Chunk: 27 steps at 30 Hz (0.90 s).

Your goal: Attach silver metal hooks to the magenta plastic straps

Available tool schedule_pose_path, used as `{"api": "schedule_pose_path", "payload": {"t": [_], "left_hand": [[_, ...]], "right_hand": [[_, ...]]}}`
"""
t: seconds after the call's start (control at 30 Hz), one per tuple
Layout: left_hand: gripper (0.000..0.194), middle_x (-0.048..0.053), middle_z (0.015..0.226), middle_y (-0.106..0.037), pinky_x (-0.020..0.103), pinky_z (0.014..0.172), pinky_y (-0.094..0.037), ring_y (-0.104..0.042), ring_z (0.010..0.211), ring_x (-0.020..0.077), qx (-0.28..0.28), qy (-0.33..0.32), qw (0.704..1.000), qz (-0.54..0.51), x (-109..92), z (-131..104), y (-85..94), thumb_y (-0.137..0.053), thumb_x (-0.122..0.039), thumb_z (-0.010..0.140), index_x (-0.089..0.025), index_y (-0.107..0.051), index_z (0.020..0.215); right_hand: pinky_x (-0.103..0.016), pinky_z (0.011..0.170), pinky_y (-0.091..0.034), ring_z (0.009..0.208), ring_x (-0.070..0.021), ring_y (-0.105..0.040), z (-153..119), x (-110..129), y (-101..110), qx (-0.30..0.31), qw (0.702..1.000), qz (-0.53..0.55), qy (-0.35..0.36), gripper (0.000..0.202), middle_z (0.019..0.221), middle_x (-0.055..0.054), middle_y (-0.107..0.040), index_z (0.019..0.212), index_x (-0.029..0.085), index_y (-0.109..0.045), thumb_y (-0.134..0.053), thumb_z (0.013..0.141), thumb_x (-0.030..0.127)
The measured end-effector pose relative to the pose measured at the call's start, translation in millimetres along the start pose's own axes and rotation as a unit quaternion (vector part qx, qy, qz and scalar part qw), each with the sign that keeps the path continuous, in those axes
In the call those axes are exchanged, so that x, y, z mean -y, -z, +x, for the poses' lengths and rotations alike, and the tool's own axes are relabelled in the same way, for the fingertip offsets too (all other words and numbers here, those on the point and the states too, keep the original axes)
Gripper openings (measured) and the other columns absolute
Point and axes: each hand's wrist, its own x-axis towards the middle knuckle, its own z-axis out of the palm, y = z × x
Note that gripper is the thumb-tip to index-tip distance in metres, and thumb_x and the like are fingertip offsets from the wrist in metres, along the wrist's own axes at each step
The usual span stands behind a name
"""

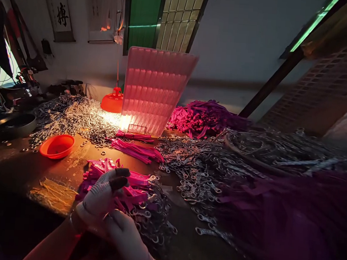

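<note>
My left hand (101, 198), in a white dotted glove with dark fingertips, rests closed on a pile of bright pink straps (134, 182) fitted with metal rings. My right hand (127, 235), also gloved, sits just below and against the left, fingers curled at the pile's near edge. What either hand grips is hidden by the fingers. Metal clasps and rings (155, 220) lie heaped beside and under the straps on the dark wooden table (25, 167).
An orange bowl (57, 145) stands at the left. A lit red lamp (113, 102) and a ribbed translucent panel (154, 89) stand behind. Heaps of metal rings (73, 117) and clasps (200, 167), pink strap bundles (136, 149) and a purple strap pile (207, 116) cover the table.
</note>
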Motion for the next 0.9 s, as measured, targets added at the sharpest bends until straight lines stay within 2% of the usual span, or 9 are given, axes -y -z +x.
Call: {"api": "schedule_pose_path", "payload": {"t": [0.1, 0.23, 0.4, 0.5, 0.57, 0.67, 0.73, 0.83, 0.9], "left_hand": [[0.041, 0.012, 0.118, -0.068, 0.026, 0.077, -0.052, -0.064, 0.1, 0.0209, 0.062, 0.041, 0.996, 0.054, -5, -5, 9.4, -0.079, -0.029, 0.075, -0.018, -0.07, 0.114], [0.043, 0.011, 0.109, -0.072, 0.032, 0.077, -0.054, -0.067, 0.09, 0.0221, 0.149, 0.08, 0.977, 0.132, -9, -2, 25.5, -0.078, -0.018, 0.071, -0.02, -0.072, 0.113], [0.034, 0.009, 0.095, -0.073, 0.028, 0.077, -0.051, -0.065, 0.086, 0.0197, 0.071, 0.002, 0.977, 0.203, -10, 4, 38.5, -0.075, -0.023, 0.077, -0.017, -0.074, 0.111], [0.04, 0.01, 0.097, -0.071, 0.028, 0.076, -0.051, -0.065, 0.086, 0.0191, 0.096, 0.005, 0.987, 0.127, -8, 0, 40.3, -0.069, -0.032, 0.085, -0.017, -0.068, 0.121], [0.036, 0.008, 0.08, -0.069, 0.026, 0.065, -0.05, -0.062, 0.07, 0.0156, 0.119, 0.01, 0.988, 0.094, -4, -4, 39.5, -0.062, -0.038, 0.089, -0.013, -0.07, 0.114], [0.033, -0.002, 0.055, -0.052, 0.019, 0.045, -0.033, -0.039, 0.046, 0.007, 0.083, -0.003, 0.992, 0.093, 4, -8, 38.7, -0.062, -0.041, 0.089, -0.012, -0.07, 0.102], [0.033, -0.005, 0.056, -0.047, 0.018, 0.041, -0.025, -0.03, 0.044, 0.0051, 0.062, 0.013, 0.996, 0.067, 9, -10, 40.4, -0.065, -0.042, 0.088, -0.015, -0.068, 0.105], [0.032, -0.005, 0.063, -0.048, 0.016, 0.04, -0.02, -0.028, 0.044, 0.0042, 0.081, 0.076, 0.994, 0.007, 19, -16, 45.2, -0.063, -0.043, 0.088, -0.018, -0.064, 0.107], [0.029, -0.003, 0.067, -0.052, 0.016, 0.041, -0.022, -0.033, 0.045, 0.0047, 0.062, 0.098, 0.993, -0.033, 28, -20, 47.7, -0.064, -0.041, 0.086, -0.019, -0.064, 0.104]], "right_hand": [[-0.022, 0.061, -0.04, 0.068, -0.0126, -0.049, -10, 10, 4, 0.012, 0.998, -0.047, 0.028, 0.029, 0.073, 0.002, -0.057, 0.074, 0.018, -0.06, -0.055, 0.091, 0.041], [-0.022, 0.061, -0.041, 0.066, -0.0125, -0.051, -18, 18, 9, 0.005, 0.994, -0.077, 0.083, 0.027, 0.071, 0.002, -0.059, 0.073, 0.02, -0.063, -0.054, 0.093, 0.035], [-0.022, 0.063, -0.039, 0.066, -0.0106, -0.046, -19, 10, 13, 0.014, 0.986, -0.131, 0.102, 0.03, 0.072, 0.003, -0.056, 0.069, 0.019, -0.056, -0.05, 0.095, 0.03], [-0.021, 0.064, -0.041, 0.068, -0.0109, -0.049, -17, 2, 10, 0.051, 0.989, -0.117, 0.077, 0.029, 0.073, 0.003, -0.057, 0.072, 0.019, -0.057, -0.049, 0.097, 0.033], [-0.022, 0.066, -0.044, 0.072, -0.0121, -0.054, -16, 1, 10, 0.078, 0.988, -0.114, 0.07, 0.029, 0.076, 0.001, -0.06, 0.076, 0.019, -0.06, -0.048, 0.098, 0.034], [-0.027, 0.086, -0.049, 0.098, -0.0168, -0.061, -19, 8, 18, 0.108, 0.974, -0.136, 0.145, 0.027, 0.1, -0.005, -0.068, 0.086, 0.02, -0.068, -0.047, 0.099, 0.033], [-0.03, 0.095, -0.047, 0.11, -0.0188, -0.059, -23, 18, 31, 0.077, 0.966, -0.168, 0.18, 0.024, 0.114, -0.007, -0.067, 0.097, 0.022, -0.071, -0.049, 0.098, 0.031], [-0.029, 0.087, -0.051, 0.097, -0.0182, -0.066, -26, 32, 52, -0.01, 0.961, -0.22, 0.17, 0.024, 0.108, -0.006, -0.071, 0.113, 0.023, -0.07, -0.052, 0.097, 0.028], [-0.028, 0.081, -0.052, 0.089, -0.018, -0.068, -26, 37, 62, -0.05, 0.956, -0.238, 0.163, 0.026, 0.102, -0.005, -0.074, 0.117, 0.024, -0.069, -0.054, 0.097, 0.027]]}}
